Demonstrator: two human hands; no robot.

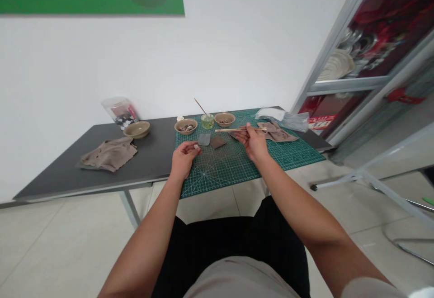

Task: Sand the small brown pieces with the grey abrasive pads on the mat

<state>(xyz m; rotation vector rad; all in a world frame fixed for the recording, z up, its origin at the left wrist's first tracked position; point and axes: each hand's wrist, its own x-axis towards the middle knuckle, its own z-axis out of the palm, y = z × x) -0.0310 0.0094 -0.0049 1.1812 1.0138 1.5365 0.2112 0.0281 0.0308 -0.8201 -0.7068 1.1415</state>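
Note:
My left hand (pixel 183 158) is curled over the near left part of the green cutting mat (pixel 237 167), pinching a small pale piece between thumb and fingers. My right hand (pixel 253 143) grips a pair of wooden chopsticks (pixel 233 130) that point left, level above the mat. Between the hands lie a small grey square (pixel 204 139) and a brown square (pixel 217 142). Behind them stand two tan bowls (pixel 186 126) (pixel 224 119) with small pieces inside and a little glass cup (pixel 207 120) of yellowish liquid with a stick in it.
A beige cloth (pixel 110 154) and an empty tan bowl (pixel 137 129) lie on the dark table (pixel 68 171) at left, near a clear plastic jar (pixel 119 110). Another cloth (pixel 278 133) and a plastic bag (pixel 288 118) sit at right. A metal-framed cabinet (pixel 356 81) stands at right.

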